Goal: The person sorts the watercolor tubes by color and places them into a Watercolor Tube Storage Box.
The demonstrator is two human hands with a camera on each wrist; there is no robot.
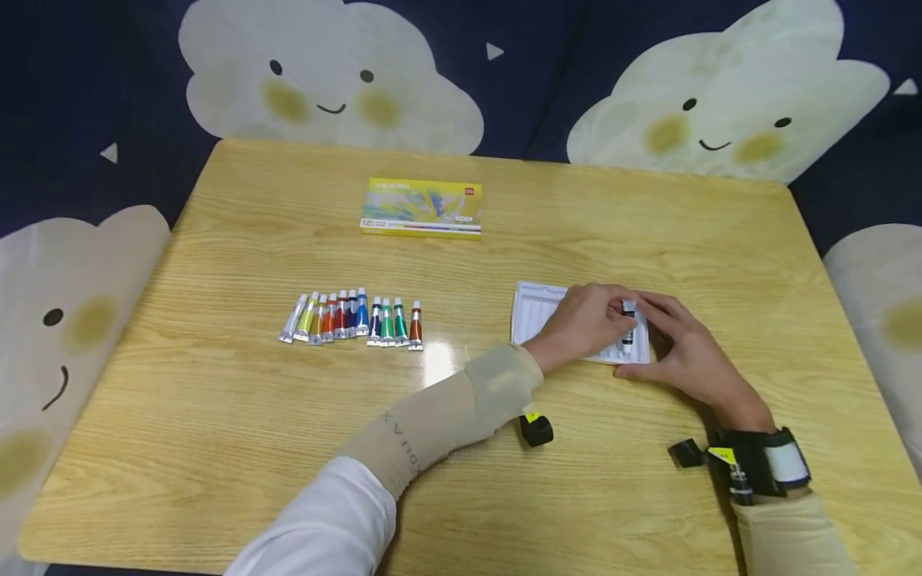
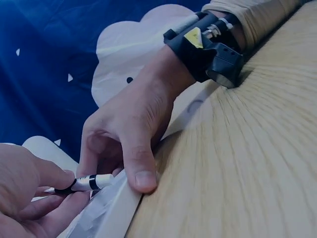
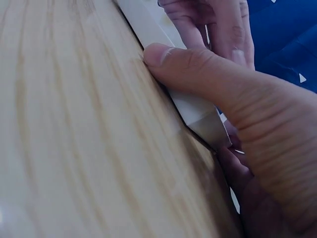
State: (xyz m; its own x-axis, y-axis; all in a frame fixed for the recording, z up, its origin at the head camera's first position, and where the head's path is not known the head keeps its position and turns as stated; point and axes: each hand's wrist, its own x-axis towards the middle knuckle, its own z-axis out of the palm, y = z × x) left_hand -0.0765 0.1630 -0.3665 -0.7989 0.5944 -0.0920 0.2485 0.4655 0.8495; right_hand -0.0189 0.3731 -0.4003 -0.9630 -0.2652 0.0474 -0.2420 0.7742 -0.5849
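Observation:
My left hand (image 1: 587,324) pinches a small black-and-white paint tube (image 1: 628,338) between thumb and fingers, over the right end of a white plastic tray (image 1: 531,308). In the left wrist view the white end of that paint tube (image 2: 85,183) points toward the tray's edge. My right hand (image 1: 687,356) grips the tray's right end, its thumb (image 3: 183,69) against the near side wall in the right wrist view and its fingers at the far corner. Molded slots show in the left part of the tray; my left hand covers much of the middle.
Left of the tray lies a row of paint tubes (image 1: 342,314) in several colours, white to brown. A yellow printed paint box (image 1: 421,210) lies farther back on the wooden table (image 1: 216,448). Cloud-patterned dark cloth (image 1: 526,80) surrounds the table edges.

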